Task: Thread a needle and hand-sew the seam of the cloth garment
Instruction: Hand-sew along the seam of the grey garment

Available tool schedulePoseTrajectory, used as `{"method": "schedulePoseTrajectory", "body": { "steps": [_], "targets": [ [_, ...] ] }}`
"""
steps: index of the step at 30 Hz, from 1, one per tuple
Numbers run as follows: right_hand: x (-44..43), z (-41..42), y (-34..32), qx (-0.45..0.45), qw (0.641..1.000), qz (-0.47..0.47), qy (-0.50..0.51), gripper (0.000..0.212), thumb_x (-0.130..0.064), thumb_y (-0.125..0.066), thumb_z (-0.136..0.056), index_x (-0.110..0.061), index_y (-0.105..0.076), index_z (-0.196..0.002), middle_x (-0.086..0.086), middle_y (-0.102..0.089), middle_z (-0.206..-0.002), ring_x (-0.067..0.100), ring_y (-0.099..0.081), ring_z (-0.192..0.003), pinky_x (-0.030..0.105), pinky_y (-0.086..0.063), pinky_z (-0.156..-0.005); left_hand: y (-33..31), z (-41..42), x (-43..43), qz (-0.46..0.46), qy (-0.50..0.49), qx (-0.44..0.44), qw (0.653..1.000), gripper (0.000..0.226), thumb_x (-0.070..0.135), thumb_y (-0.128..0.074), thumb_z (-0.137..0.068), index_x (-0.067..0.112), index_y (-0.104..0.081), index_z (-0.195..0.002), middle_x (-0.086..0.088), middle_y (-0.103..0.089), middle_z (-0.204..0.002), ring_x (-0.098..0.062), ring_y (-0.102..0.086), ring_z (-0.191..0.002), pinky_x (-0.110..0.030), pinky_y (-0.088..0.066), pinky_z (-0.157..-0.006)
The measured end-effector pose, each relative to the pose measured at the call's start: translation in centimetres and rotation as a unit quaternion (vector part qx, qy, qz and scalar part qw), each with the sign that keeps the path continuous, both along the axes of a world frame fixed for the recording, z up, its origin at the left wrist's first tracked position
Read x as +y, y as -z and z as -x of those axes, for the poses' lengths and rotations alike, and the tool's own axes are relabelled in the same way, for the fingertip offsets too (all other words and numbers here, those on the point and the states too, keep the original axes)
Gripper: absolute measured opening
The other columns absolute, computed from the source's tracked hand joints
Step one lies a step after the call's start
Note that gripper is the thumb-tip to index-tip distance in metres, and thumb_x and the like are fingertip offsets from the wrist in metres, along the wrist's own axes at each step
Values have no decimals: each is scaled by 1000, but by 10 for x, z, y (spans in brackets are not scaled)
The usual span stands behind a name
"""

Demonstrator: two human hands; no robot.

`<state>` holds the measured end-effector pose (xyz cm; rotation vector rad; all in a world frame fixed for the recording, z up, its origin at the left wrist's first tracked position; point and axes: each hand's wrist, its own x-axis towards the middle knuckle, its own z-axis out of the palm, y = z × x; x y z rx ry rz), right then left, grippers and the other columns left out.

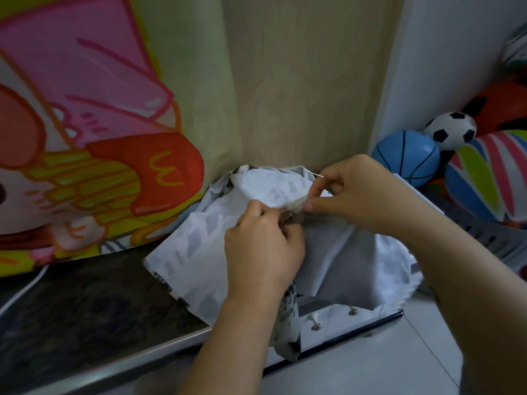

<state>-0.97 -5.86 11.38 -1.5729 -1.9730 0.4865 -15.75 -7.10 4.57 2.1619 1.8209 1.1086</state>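
The cloth garment [199,246], pale grey with darker grey patches, lies bunched on the dark table [85,317], towards its right end. One corner hangs over the near edge. Its frayed seam [293,206] is lifted between the two hands, which are close together above the cloth.

The left hand [262,243] has its fingers curled round a gathered fold at the left end of the seam. The right hand [356,195] pinches the needle [315,173]; its thin metal tip sticks out to the far left of the fingers, and the thumb lies on the seam's right end. Any thread is too fine to make out.

Below the table's near edge, two small drawer knobs [316,322] show. A white cable [22,292] runs along the left side of the table. On the far left hangs a bright cartoon-printed curtain [85,124]. On the right, a grey basket [484,235] holds a blue ball [407,158], a football [450,129] and a striped ball [490,178].
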Motion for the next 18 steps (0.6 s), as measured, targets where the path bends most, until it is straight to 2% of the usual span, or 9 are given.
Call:
{"method": "schedulePoseTrajectory", "body": {
  "steps": [5, 8, 10, 11, 13, 15, 16, 17, 18],
  "targets": [
    [1, -4, 1, -33, 999, -1, 17, 9, -30, -75, -75, -26, -69, -70, -3, -40, -50, 11, -37, -46, 26, -34, -50, 0, 12, 1, 103, -47, 85, 990, 30, 18, -47, -90, 19, -34, -63, 2, -35, -84, -20, -39, -71, -34, -33, -67],
    [2, -8, 4, -49, 997, -18, 48, 13, -29, -74, -77, -31, -66, -67, -7, -45, -53, 9, -44, -52, 26, -37, -52, 0, 27, 5, 164, -80, 128, 975, 29, 13, -43, -92, 18, -36, -64, -3, -46, -87, -22, -43, -74, -35, -34, -71],
    [4, -11, 7, -57, 996, -18, 70, 15, -30, -73, -78, -34, -63, -67, -8, -52, -61, 8, -48, -59, 25, -38, -55, 0, 37, 9, 159, -94, 153, 971, 24, 9, -40, -94, 16, -46, -72, -5, -55, -95, -26, -53, -83, -34, -33, -72],
    [4, -13, 8, -62, 995, -16, 77, 17, -31, -73, -78, -35, -62, -66, -8, -57, -67, 8, -50, -63, 24, -40, -57, 0, 42, 11, 120, -97, 146, 977, 24, 5, -41, -93, 15, -55, -78, -5, -57, -98, -27, -56, -88, -35, -36, -73],
    [5, -14, 10, -58, 993, -31, 94, 17, -29, -71, -80, -33, -62, -66, -10, -57, -67, 6, -50, -63, 23, -40, -58, -5, 48, 14, -46, -91, 65, 993, 29, -3, -44, -87, 9, -70, -90, -9, -61, -99, -29, -59, -88, -41, -45, -79],
    [6, -15, 10, -28, 988, -86, 124, 11, -25, -70, -81, -22, -67, -71, -14, -49, -56, 5, -46, -58, 26, -40, -57, -12, 50, 12, -245, -78, 12, 966, 29, -4, -45, -83, 1, -72, -93, -12, -64, -97, -26, -56, -89, -49, -46, -87],
    [7, -16, 10, -15, 984, -111, 141, 10, -24, -70, -81, -18, -69, -73, -16, -47, -51, 4, -45, -56, 28, -38, -58, -13, 51, 12, -294, -77, 18, 952, 29, -4, -46, -83, 0, -72, -93, -13, -65, -97, -24, -53, -91, -51, -45, -89],
    [7, -18, 12, -10, 981, -119, 151, 9, -22, -70, -80, -16, -69, -74, -16, -45, -49, 4, -44, -56, 28, -37, -57, -9, 53, 14, -300, -72, 37, 951, 28, -5, -48, -83, 0, -72, -94, -13, -65, -97, -24, -52, -92, -50, -44, -89],
    [9, -19, 14, -14, 982, -107, 152, 8, -22, -70, -80, -16, -70, -74, -15, -45, -49, 5, -45, -56, 28, -38, -56, -2, 55, 20, -258, -67, 57, 962, 28, -7, -49, -82, 1, -73, -96, -13, -64, -98, -25, -53, -92, -48, -45, -88]
  ]
}}
